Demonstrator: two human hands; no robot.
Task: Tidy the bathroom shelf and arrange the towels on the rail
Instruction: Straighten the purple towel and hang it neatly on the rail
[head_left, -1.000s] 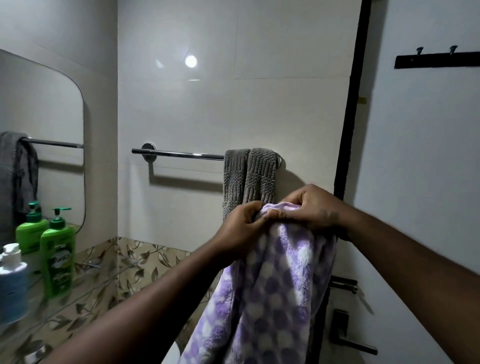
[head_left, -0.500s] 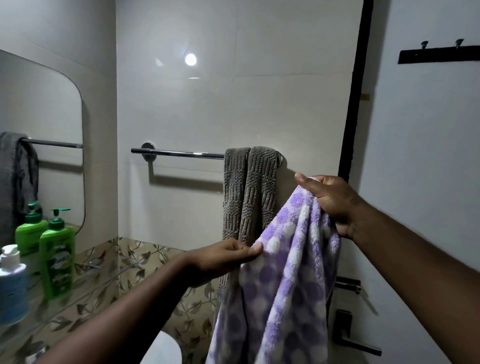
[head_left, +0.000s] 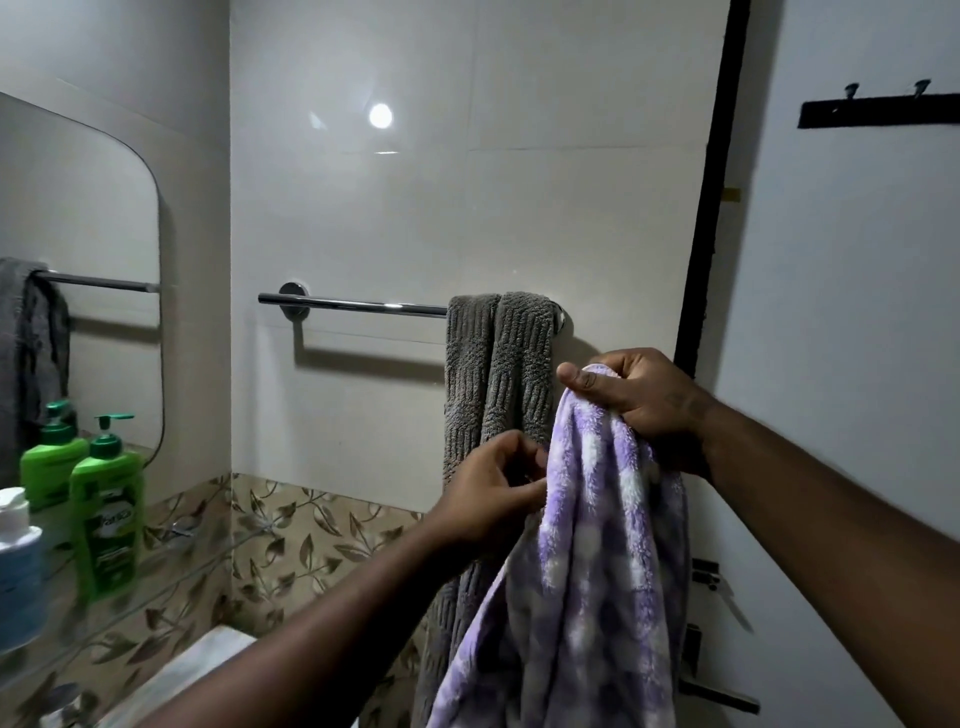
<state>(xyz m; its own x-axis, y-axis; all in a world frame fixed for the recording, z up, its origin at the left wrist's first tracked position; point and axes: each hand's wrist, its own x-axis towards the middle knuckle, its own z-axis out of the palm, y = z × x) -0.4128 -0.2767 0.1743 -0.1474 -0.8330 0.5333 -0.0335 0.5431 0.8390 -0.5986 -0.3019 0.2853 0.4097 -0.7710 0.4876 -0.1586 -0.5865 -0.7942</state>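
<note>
While the right hand (head_left: 644, 410) stays out of it, fist clamped on the bunched top of the purple towel (head_left: 587, 561) at centre right, the left hand (head_left: 493, 493) pinches its edge. Risk: loose grip, towel slides floorward. Grey towel (head_left: 498, 374) crowds the rail (head_left: 358, 305) right end; bare rail left. Green bottles (head_left: 104, 499) on the shelf (head_left: 171, 577), lower left.

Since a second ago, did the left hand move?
Yes. The left hand dropped lower and away from the right hand, judged against the fixed towel rail; it now pinches the purple towel edge below.
</note>
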